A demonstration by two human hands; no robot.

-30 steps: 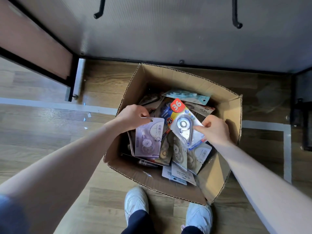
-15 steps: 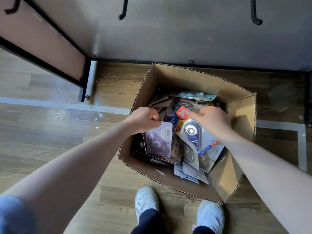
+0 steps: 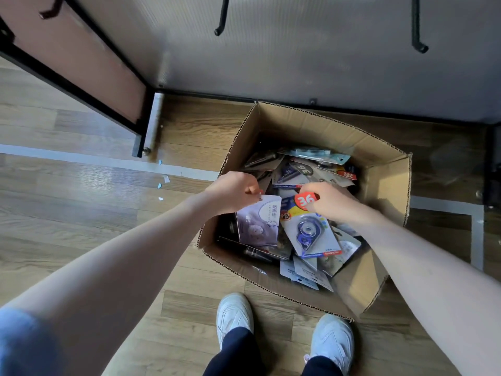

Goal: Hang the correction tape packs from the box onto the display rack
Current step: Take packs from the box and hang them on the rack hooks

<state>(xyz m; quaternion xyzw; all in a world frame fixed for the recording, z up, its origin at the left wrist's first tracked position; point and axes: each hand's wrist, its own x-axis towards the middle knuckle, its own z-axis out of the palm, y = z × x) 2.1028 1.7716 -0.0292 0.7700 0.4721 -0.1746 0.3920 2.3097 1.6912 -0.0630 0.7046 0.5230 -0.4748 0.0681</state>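
Note:
An open cardboard box (image 3: 311,123) stands on the wooden floor, holding several correction tape packs in a loose heap. My left hand (image 3: 233,191) pinches the top edge of a pale purple pack (image 3: 257,223), which hangs upright over the box's left side. My right hand (image 3: 333,199) grips the top of a blue pack with a red "36" badge (image 3: 309,232), tilted over the middle of the box. Black hooks (image 3: 221,28) of the display rack stick out of the grey panel above; nothing hangs on the hooks in view.
A brown panel with a black frame (image 3: 81,66) leans at the left, its foot on the floor. My two white shoes (image 3: 235,316) stand just before the box. White tape lines (image 3: 81,161) cross the floor. Another rack hook (image 3: 418,44) hangs at the upper right.
Both hands have lifted their packs slightly out of the heap. My right hand shifted from the blue pack's side to its top. The view has tilted up toward the rack.

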